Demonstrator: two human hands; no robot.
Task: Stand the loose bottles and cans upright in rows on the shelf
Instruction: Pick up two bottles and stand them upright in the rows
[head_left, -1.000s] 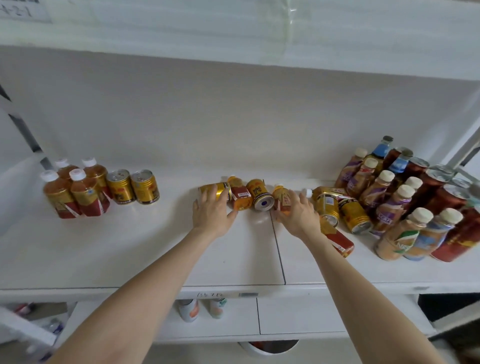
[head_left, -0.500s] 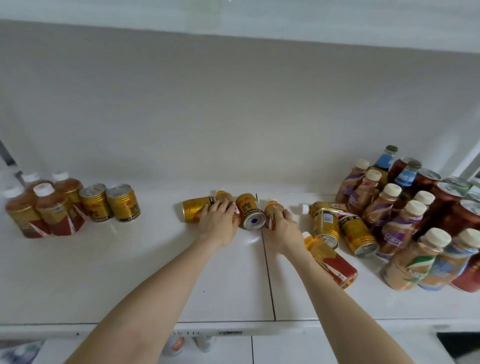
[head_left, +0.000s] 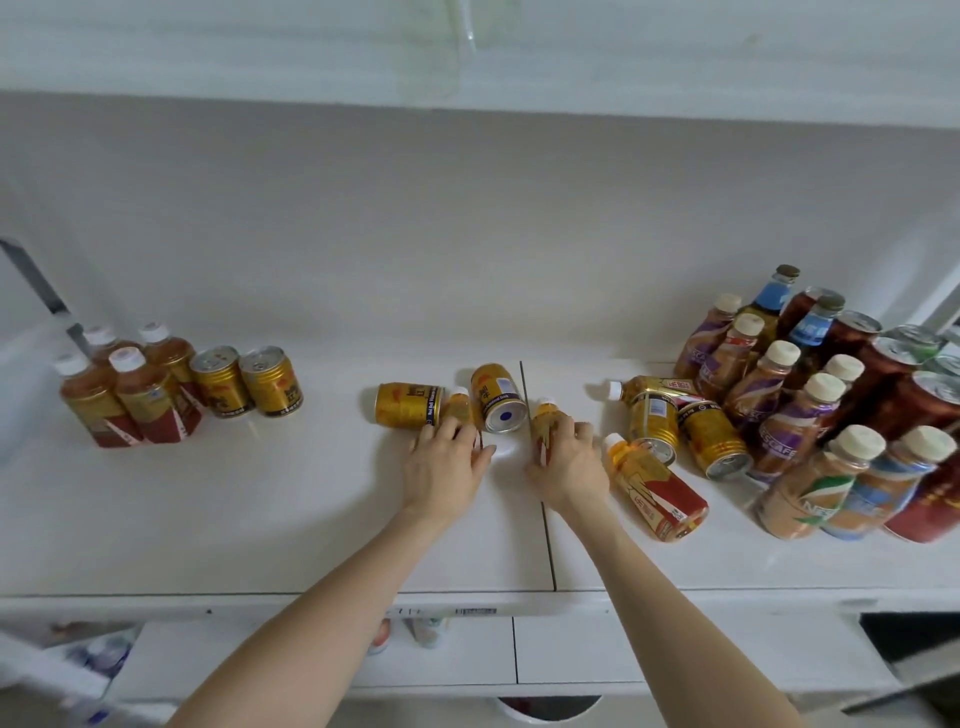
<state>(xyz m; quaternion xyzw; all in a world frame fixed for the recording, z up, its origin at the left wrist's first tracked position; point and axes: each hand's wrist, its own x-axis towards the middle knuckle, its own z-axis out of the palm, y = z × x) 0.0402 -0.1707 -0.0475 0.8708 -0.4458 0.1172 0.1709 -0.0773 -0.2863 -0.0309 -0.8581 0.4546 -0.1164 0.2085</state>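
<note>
Left bottle (head_left: 459, 409) (lying flat) is grasped by fingers of left hand (head_left: 445, 467); right bottle (head_left: 544, 422) by right hand (head_left: 569, 465).

left hand (head_left: 447, 465): we see it gripping left tea bottle (head_left: 459, 408)
right hand (head_left: 569, 462): gripping right tea bottle (head_left: 544, 418)
gold can (head_left: 496, 397): toppled between them

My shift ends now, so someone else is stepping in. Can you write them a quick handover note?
Left hand: grips a lying small bottle between two tipped gold cans.
Right hand: grips a second lying bottle.
Done: standing group at far left.
To do: both held bottles, the two cans, and the tipped pile beside the upright drinks at the right.
</note>
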